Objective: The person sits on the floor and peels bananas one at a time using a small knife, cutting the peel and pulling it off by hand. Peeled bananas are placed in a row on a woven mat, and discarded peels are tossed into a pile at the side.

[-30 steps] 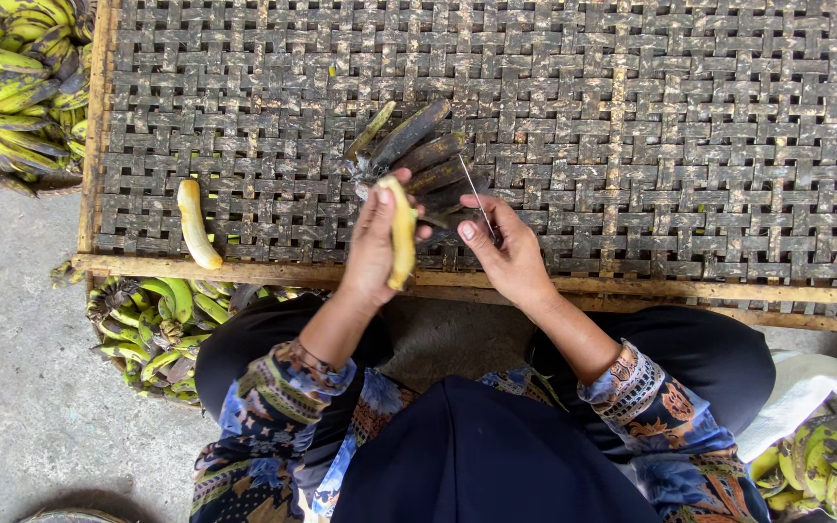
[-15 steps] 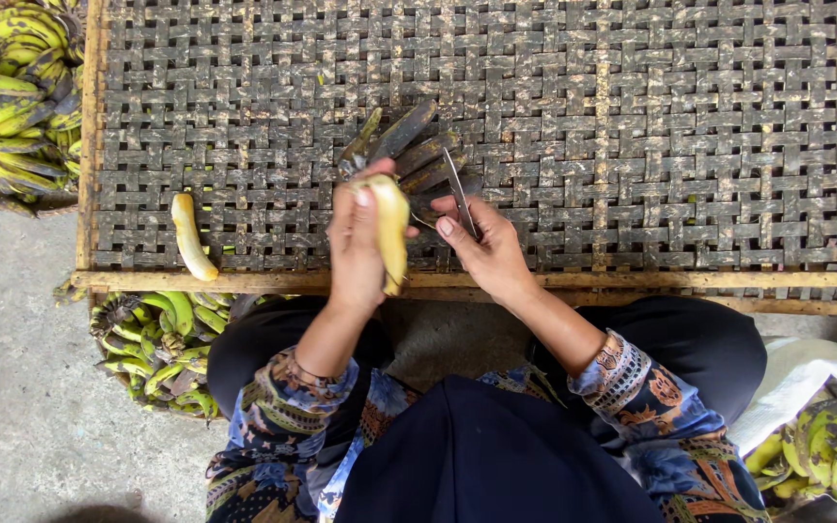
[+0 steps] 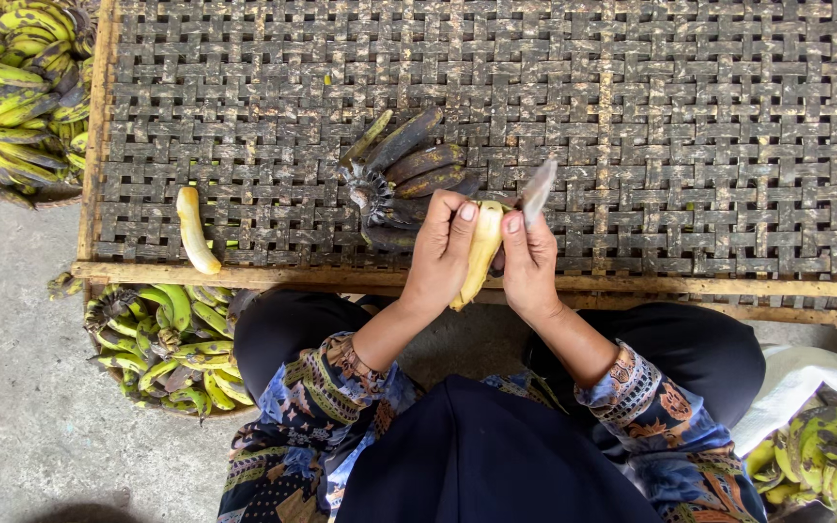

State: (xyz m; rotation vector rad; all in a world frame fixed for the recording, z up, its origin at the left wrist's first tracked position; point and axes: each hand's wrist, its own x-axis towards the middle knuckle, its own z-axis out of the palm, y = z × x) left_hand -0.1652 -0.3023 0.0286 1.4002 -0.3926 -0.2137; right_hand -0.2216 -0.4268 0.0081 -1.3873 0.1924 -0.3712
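My left hand [image 3: 441,254] grips a peeled pale yellow banana [image 3: 479,254], held upright over the near edge of the woven bamboo rack [image 3: 632,116]. My right hand [image 3: 527,261] presses against the banana's right side and holds a knife [image 3: 538,188] with its blade pointing up and away. Just beyond my hands, a bunch of dark, blackened bananas [image 3: 409,174] lies on the rack.
A second peeled banana [image 3: 196,230] lies on the rack at the near left. Baskets of green and yellow bananas stand at the top left [image 3: 12,87] and beside my left knee [image 3: 171,344]. More bananas lie on a white sack at the lower right [image 3: 825,460].
My hands have come together: the right hand with the knife has closed in on the banana, and the blade has tipped upward. The left hand still holds the banana upright.
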